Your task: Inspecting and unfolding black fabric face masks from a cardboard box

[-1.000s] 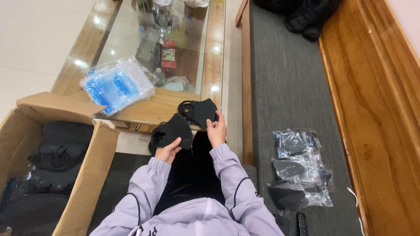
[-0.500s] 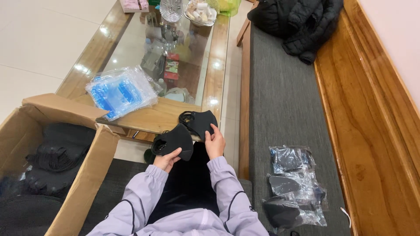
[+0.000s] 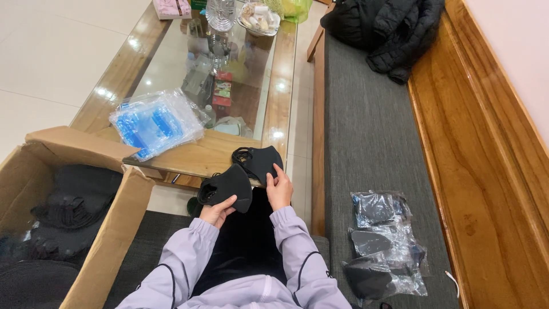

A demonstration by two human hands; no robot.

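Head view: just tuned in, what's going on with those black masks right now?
A person seated on a grey bench cushion holds one black face mask in each hand: the left hand grips a mask from below, and the right hand holds another mask at the glass table's wooden edge. An open cardboard box of black masks stands to the left; bagged masks lie on the cushion to the right.

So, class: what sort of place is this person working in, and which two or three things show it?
Most likely a home living room: a glass-topped wooden coffee table with snacks and a glass jar, a wooden bench sofa with a grey cushion, and a black puffer jacket left on it.
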